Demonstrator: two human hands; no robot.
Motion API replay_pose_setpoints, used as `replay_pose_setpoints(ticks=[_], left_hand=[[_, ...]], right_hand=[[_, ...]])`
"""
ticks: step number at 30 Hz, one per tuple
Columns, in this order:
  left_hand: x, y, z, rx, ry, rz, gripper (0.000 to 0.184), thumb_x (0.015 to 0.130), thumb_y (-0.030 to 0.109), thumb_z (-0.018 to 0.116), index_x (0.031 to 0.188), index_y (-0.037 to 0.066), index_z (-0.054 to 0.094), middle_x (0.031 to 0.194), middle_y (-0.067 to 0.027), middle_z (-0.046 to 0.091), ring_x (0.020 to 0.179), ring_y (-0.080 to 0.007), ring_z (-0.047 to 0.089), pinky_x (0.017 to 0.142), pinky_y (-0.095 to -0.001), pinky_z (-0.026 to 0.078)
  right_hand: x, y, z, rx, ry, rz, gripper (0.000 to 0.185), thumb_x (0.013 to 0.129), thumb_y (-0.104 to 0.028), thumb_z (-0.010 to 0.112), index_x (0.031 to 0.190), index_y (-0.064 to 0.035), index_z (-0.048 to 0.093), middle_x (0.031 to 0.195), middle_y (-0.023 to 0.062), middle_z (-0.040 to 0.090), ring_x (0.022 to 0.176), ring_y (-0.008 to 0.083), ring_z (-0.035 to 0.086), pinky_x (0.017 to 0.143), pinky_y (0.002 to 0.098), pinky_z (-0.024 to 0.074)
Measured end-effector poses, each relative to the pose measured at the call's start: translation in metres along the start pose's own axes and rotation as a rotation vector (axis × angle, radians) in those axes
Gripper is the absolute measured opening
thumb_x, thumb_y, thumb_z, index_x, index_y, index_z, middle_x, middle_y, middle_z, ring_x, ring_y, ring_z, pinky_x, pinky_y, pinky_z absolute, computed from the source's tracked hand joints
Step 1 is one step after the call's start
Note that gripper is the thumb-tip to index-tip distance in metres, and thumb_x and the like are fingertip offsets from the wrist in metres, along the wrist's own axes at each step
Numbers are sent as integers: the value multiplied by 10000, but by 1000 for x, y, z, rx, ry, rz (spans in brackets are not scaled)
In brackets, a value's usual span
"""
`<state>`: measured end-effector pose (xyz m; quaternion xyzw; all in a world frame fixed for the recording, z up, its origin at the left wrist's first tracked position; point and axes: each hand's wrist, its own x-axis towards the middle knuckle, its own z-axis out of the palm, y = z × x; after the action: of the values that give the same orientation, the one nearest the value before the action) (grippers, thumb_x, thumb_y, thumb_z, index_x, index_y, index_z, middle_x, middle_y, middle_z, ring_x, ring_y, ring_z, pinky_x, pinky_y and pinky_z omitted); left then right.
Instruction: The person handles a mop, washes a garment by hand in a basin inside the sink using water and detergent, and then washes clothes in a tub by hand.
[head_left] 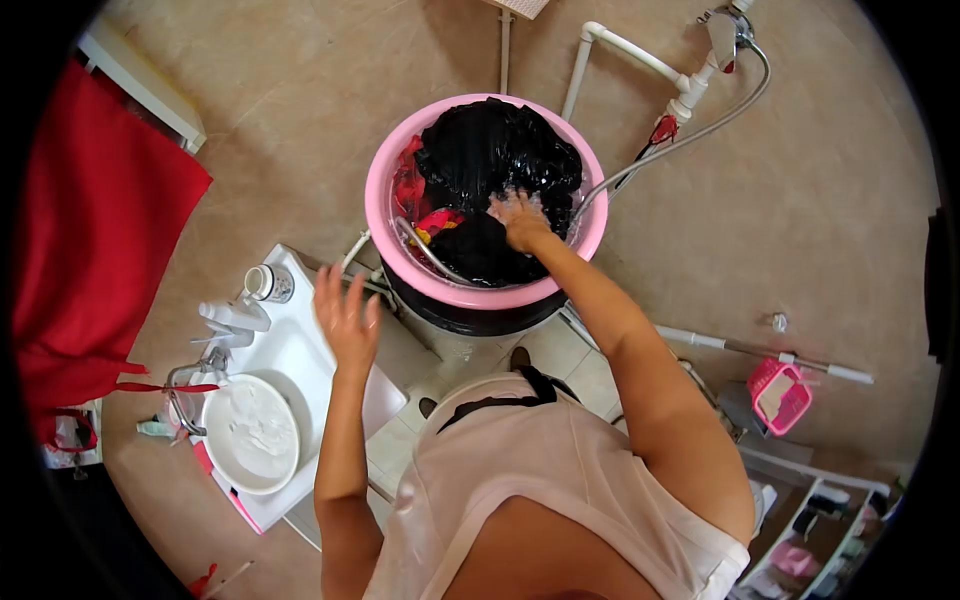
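A pink tub [378,215] holds water and a heap of wet black cloth [490,150], with red fabric [408,185] along its left side. My right hand [520,218] reaches into the tub and lies on the black cloth, fingers spread and partly wet; nothing shows gripped in it. A metal shower hose [735,112] runs over the tub's right rim, and a curved length of hose shows at the left inside. My left hand [347,318] is raised in the air between the tub and the white sink counter [310,345], fingers apart and holding nothing.
On the counter stand a white basin [292,430] with water, a tap [185,385], a jar [268,283] and a white bottle [240,316]. Red cloth [110,220] hangs at left. White pipes [640,52] line the wall; a pink basket [780,397] and shelf rack [800,520] are at right.
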<state>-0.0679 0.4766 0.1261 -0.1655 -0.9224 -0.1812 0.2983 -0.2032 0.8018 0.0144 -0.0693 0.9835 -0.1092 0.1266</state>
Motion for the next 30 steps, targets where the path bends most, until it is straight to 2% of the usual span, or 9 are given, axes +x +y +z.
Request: replay_pose_setpoints(ticks=[4, 7, 11, 14, 17, 21, 23, 26, 30], left_hand=[[89, 68, 72, -140, -69, 138, 473, 722, 147, 717, 1174, 77, 596, 1345, -151, 461, 1259, -379, 398, 1003, -504, 329], [136, 88, 158, -67, -224, 235, 543, 758, 220, 701, 1264, 117, 533, 1413, -143, 385, 1322, -357, 315, 1050, -515, 277], [155, 86, 217, 69, -431, 212, 758, 714, 316, 731, 1390, 225, 400, 1529, -91, 177, 1404, -327, 153, 1092, -573, 155], [151, 77, 245, 82, -469, 206, 830, 698, 358, 736, 1424, 255, 345, 1548, -76, 117, 1420, -320, 102, 1091, -598, 103], [146, 66, 260, 124, -501, 236, 824, 714, 379, 714, 1433, 256, 331, 1551, -76, 107, 1422, -322, 93, 1091, -599, 93], [142, 54, 266, 35, -587, 260, 754, 759, 383, 665, 1423, 210, 355, 1550, -91, 99, 1424, -319, 78, 1096, -593, 88], [139, 48, 272, 81, -628, 306, 725, 771, 401, 645, 1403, 158, 387, 1544, -104, 120, 1425, -312, 77, 1106, -570, 91], [133, 37, 284, 104, -680, 336, 715, 777, 440, 627, 1393, 152, 406, 1537, -108, 149, 1421, -309, 96, 1120, -534, 99], [153, 47, 269, -3, -897, 151, 726, 779, 483, 608, 1382, 126, 420, 1525, -114, 183, 1412, -300, 133, 1129, -505, 106]], right_hand=[[8, 3, -14, -56, -167, -158, 566, 894, -192, 412, 1446, -191, 289, 1505, 211, 189, 1389, 382, 194, 1110, 561, 138], [14, 16, 0, 51, -191, -157, 635, 836, -49, 471, 1435, -190, 316, 1519, 145, 195, 1407, 346, 154, 1133, 486, 181], [44, 40, 63, 201, -37, 12, 586, 801, -73, 517, 1362, -222, 435, 1430, 146, 382, 1314, 317, 373, 1068, 440, 330], [22, 40, 20, 378, 217, -274, 387, 807, -115, 539, 1190, -167, 561, 1172, 199, 587, 1109, 340, 555, 948, 462, 428], [14, 38, -9, 305, 197, -135, 196, 795, -149, 575, 987, -119, 605, 910, 193, 650, 903, 330, 630, 780, 452, 494], [3, 22, -43, 403, 650, 117, 132, 781, -167, 615, 893, -99, 594, 792, 158, 638, 743, 282, 640, 611, 359, 511], [10, 23, -44, 478, 839, 73, 208, 772, -164, 634, 970, -106, 604, 955, 162, 621, 869, 298, 618, 715, 383, 503], [17, 23, -48, 169, 914, 39, 379, 757, -184, 668, 1125, -134, 594, 1203, 170, 530, 1096, 331, 520, 902, 447, 430], [26, 23, -30, 90, 647, 37, 563, 770, -273, 679, 1300, -185, 509, 1372, 180, 415, 1284, 354, 356, 1075, 518, 234]])
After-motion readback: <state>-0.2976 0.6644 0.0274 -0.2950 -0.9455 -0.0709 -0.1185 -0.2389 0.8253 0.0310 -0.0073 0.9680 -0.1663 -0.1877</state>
